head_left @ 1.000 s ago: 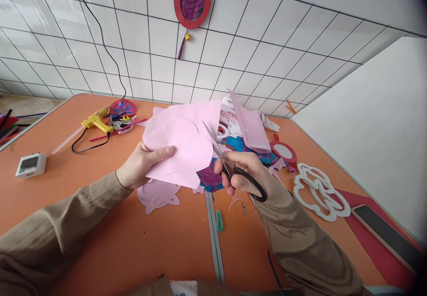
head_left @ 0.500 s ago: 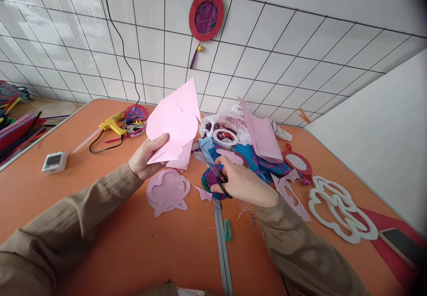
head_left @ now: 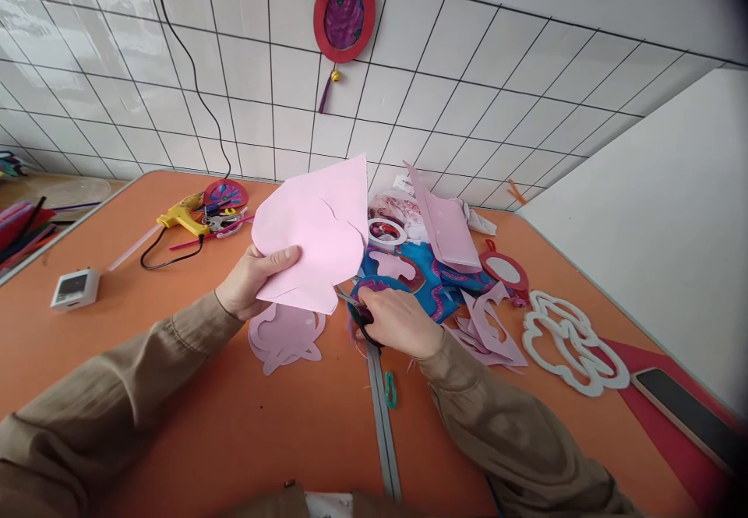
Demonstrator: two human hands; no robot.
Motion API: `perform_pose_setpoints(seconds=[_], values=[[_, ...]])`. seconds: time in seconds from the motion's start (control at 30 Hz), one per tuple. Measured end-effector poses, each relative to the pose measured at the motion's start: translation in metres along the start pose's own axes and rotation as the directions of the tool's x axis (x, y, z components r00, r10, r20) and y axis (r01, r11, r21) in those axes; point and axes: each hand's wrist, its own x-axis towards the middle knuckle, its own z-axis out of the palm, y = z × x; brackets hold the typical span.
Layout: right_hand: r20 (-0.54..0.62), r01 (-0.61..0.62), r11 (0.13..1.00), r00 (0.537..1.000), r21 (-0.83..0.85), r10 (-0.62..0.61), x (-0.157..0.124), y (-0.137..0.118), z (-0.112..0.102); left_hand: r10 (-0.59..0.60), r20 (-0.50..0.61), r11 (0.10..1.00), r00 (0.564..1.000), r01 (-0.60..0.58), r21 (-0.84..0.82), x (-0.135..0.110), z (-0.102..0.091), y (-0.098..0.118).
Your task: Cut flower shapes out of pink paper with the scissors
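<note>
My left hand (head_left: pixel 257 275) pinches a partly cut sheet of pink paper (head_left: pixel 309 230) at its lower left, thumb on top. Curved cut lines show on the sheet, and its right and lower edges are notched. My right hand (head_left: pixel 397 319) grips dark-handled scissors (head_left: pixel 361 314), whose blades point up and left at the paper's lower right corner. Whether the blades touch the paper I cannot tell. Below the sheet, several cut pink paper shapes (head_left: pixel 286 339) lie stacked on the orange table (head_left: pixel 204 424). Blue patterned fabric (head_left: pixel 429 276) lies just behind my right hand.
At the left are a yellow glue gun (head_left: pixel 182 216) and a white box-shaped device (head_left: pixel 75 290). Pink scraps (head_left: pixel 494 327), white cloud-like cut-outs (head_left: pixel 569 343) and a phone (head_left: pixel 686 417) lie to the right. A green clip (head_left: pixel 390 390) sits near the table seam. A round red ornament (head_left: pixel 344 15) hangs on the tiled wall.
The scissors in my right hand have come left and up to the pink paper. My left hand has turned the sheet and shifted it slightly right. The camera view has moved a little.
</note>
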Motion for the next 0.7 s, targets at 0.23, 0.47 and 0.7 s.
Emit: perform_pose_setpoints(seconds=[0.23,0.47,0.7], values=[[0.002,0.072,0.962,0.997,0.265,-0.075,-0.003,0.012,-0.009,0.042,-0.022,0.993,0.999,-0.039,0.111,-0.004,0.006,-0.004],[-0.338,0.334,0.066,0.939,0.940,0.057,-0.007,0.010,-0.014,0.031,0.014,0.985,0.999,-0.033,0.166,-0.008,0.009,-0.010],[-0.239,0.247,-0.050,0.962,0.968,0.129,-0.020,-0.013,-0.011,0.047,0.078,0.965,0.996,-0.065,0.256,-0.011,0.009,-0.019]])
